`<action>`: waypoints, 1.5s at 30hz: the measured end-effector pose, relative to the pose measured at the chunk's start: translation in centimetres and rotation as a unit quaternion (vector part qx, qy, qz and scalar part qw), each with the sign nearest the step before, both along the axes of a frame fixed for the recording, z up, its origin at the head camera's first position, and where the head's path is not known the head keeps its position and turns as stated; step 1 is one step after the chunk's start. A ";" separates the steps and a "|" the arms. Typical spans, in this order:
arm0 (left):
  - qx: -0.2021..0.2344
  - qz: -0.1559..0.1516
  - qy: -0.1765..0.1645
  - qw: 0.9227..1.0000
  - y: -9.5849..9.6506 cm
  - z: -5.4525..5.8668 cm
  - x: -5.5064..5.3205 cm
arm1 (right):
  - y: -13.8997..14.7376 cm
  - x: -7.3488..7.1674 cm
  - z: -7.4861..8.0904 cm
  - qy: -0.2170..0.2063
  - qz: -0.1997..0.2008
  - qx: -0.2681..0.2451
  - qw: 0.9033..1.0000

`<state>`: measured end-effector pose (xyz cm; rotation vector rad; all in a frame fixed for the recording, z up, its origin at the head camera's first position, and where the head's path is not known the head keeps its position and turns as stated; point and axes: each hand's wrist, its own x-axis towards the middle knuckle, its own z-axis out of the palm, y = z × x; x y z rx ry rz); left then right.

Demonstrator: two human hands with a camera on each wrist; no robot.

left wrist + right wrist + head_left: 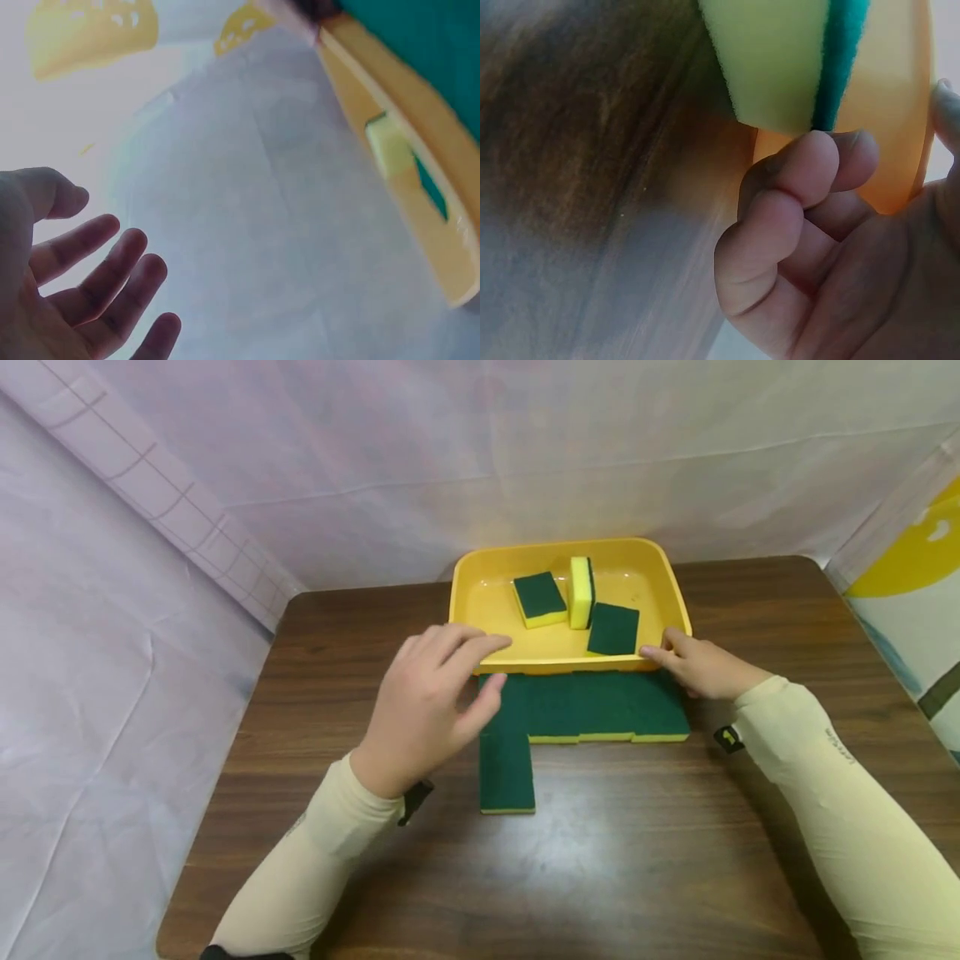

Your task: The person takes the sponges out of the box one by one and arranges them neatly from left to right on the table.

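Observation:
My left hand [431,702] hovers with thumb and fingers spread, overlapping the front left of a yellow plastic tray [517,664] in the head view. It holds nothing. At the tray's front right corner my right hand [701,667] grips the rim, with the thumb over the edge. Its curled fingers [761,247] reach the end of a sponge [780,67] just outside the tray. Several green-and-yellow scouring sponges [600,706] lie scourer side up in a row along the tray's front. One more sponge [507,772] extends toward me from the row's left end.
Inside the tray are three sponges: a flat one [540,596], one standing on its edge [580,593] and another [615,629] near the front wall. A dark wooden table [622,868] carries everything. White cloth [360,468] hangs behind the tray and at the left.

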<state>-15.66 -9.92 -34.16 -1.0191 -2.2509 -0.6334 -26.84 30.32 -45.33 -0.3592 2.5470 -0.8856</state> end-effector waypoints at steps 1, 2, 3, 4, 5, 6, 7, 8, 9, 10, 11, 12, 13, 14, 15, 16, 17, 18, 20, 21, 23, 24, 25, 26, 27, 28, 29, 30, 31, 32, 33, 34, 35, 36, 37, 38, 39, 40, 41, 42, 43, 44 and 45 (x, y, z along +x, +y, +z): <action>0.005 0.004 0.006 1.000 -0.1 0.4 -0.4 | 0.0 0.0 0.0 0.000 0.000 -0.001 1.000; 0.009 0.008 0.013 1.000 -0.2 0.9 -0.8 | 0.0 0.0 0.0 0.000 -0.001 -0.001 1.000; 0.012 0.011 0.019 1.000 -0.2 1.3 -1.3 | 0.1 0.0 0.0 -0.001 -0.002 -0.001 1.000; 0.013 0.013 0.024 1.000 -0.2 1.7 -1.7 | 0.1 0.0 0.0 -0.002 -0.004 -0.001 1.000; 0.014 0.014 0.029 0.999 -0.2 2.0 -2.1 | 0.1 -0.1 0.0 -0.002 -0.006 -0.001 1.000; 0.012 0.014 0.032 0.999 -0.2 2.4 -2.6 | 0.2 -0.1 0.0 -0.003 -0.008 -0.001 1.000; 0.011 0.015 0.035 0.999 -0.1 2.6 -3.1 | 0.2 -0.1 -0.1 -0.003 -0.009 -0.001 1.000; 0.011 0.016 0.035 0.999 -0.1 2.8 -3.7 | 0.3 -0.1 -0.1 -0.003 -0.009 -0.001 1.000; 0.011 0.017 0.034 0.999 0.0 3.0 -4.2 | 0.3 -0.1 0.0 -0.003 -0.009 -0.002 1.000; 0.013 0.019 0.030 0.999 0.0 3.2 -4.9 | 0.3 -0.1 0.0 -0.002 -0.009 -0.002 1.000; 0.015 0.022 0.025 0.999 0.1 3.3 -5.5 | 0.3 -0.2 -0.1 -0.002 -0.008 -0.003 1.000; 0.016 0.025 0.018 0.999 0.1 3.4 -6.2 | 0.3 -0.2 0.0 -0.001 -0.007 -0.004 1.000; 0.018 0.030 0.009 0.999 0.1 3.5 -6.8 | 0.2 -0.2 0.0 0.000 -0.006 -0.005 1.000; 0.018 0.035 -0.002 0.999 0.1 3.6 -7.5 | 0.2 -0.2 0.0 0.000 -0.006 -0.006 1.000; 0.017 0.040 -0.014 0.999 0.2 3.7 -8.0 | 0.2 -0.2 0.0 0.002 -0.007 -0.006 1.000; 0.015 0.046 -0.026 0.999 0.2 3.8 -8.6 | 0.2 -0.1 -0.1 0.003 -0.007 -0.005 1.000; 0.011 0.050 -0.038 0.998 0.4 3.9 -9.1 | 0.1 -0.1 -0.1 0.004 -0.007 -0.004 1.000; 0.006 0.055 -0.053 0.997 0.5 4.0 -9.5 | 0.1 -0.1 -0.1 0.005 -0.007 -0.003 1.000; -0.007 0.066 -0.078 0.995 0.9 4.1 -10.4 | 0.1 -0.1 -0.1 0.007 -0.006 -0.002 1.000; -0.014 0.071 -0.090 0.993 1.1 4.1 -10.8 | 0.1 0.0 -0.1 0.008 -0.006 -0.002 1.000; -0.029 0.081 -0.113 0.990 1.6 4.3 -11.7 | 0.0 0.0 -0.1 0.008 -0.007 -0.004 1.000; -0.037 0.085 -0.123 0.988 1.9 4.3 -12.1 | 0.0 0.1 -0.1 0.008 -0.008 -0.005 1.000; -0.046 0.090 -0.133 0.986 2.2 4.4 -12.5 | -0.1 0.1 -0.1 0.007 -0.009 -0.007 1.000; -0.056 0.094 -0.142 0.984 2.4 4.4 -13.0 | -0.1 0.1 0.0 0.006 -0.010 -0.008 1.000; -0.065 0.099 -0.153 0.981 2.7 4.4 -13.4 | -0.1 0.1 0.0 0.006 -0.011 -0.009 1.000; -0.075 0.103 -0.164 0.978 2.9 4.4 -13.9 | -0.2 0.2 0.0 0.006 -0.012 -0.008 1.000; -0.085 0.108 -0.175 0.975 3.1 4.4 -14.3 | -0.2 0.2 0.0 0.006 -0.012 -0.008 1.000; -0.094 0.111 -0.184 0.972 3.3 4.3 -14.8 | -0.3 0.2 0.0 0.005 -0.013 -0.008 1.000; -0.105 0.116 -0.195 0.968 3.5 4.3 -15.2 | -0.3 0.2 0.1 0.003 -0.013 -0.008 1.000; -0.112 0.119 -0.204 0.965 3.7 4.2 -15.7 | -0.3 0.3 0.1 0.003 -0.013 -0.008 1.000; -0.120 0.122 -0.214 0.962 3.9 4.1 -16.1 | -0.4 0.3 0.1 0.003 -0.012 -0.008 1.000; -0.128 0.124 -0.221 0.959 4.0 3.9 -16.6 | -0.4 0.3 0.1 0.002 -0.012 -0.008 1.000; -0.135 0.127 -0.229 0.956 4.2 3.8 -17.0 | -0.4 0.4 0.1 0.002 -0.012 -0.009 1.000; -0.141 0.128 -0.235 0.953 4.4 3.6 -17.5 | -0.4 0.4 0.1 0.002 -0.012 -0.009 1.000; -0.150 0.130 -0.242 0.950 4.5 3.3 -17.9 | -0.4 0.4 0.1 0.003 -0.011 -0.009 1.000; -0.153 0.129 -0.247 0.948 4.7 3.1 -18.4 | -0.4 0.5 0.2 0.004 -0.011 -0.009 1.000; -0.161 0.131 -0.253 0.945 4.8 2.9 -18.8 | -0.3 0.5 0.2 0.004 -0.012 -0.010 1.000; -0.166 0.130 -0.257 0.943 4.9 2.6 -19.2 | -0.3 0.5 0.2 0.004 -0.012 -0.010 1.000; -0.169 0.130 -0.262 0.941 5.1 2.3 -19.6 | -0.3 0.5 0.2 0.004 -0.013 -0.010 1.000; -0.170 0.128 -0.265 0.941 5.2 2.0 -20.0 | -0.2 0.6 0.2 0.004 -0.014 -0.010 1.000; -0.173 0.128 -0.268 0.939 5.3 1.7 -20.4 | -0.2 0.6 0.2 0.004 -0.015 -0.011 1.000; -0.177 0.128 -0.272 0.937 5.4 1.4 -20.8 | -0.1 0.6 0.2 0.004 -0.015 -0.011 1.000; -0.181 0.128 -0.275 0.936 5.5 1.0 -21.1 | -0.1 0.6 0.2 0.004 -0.016 -0.011 1.000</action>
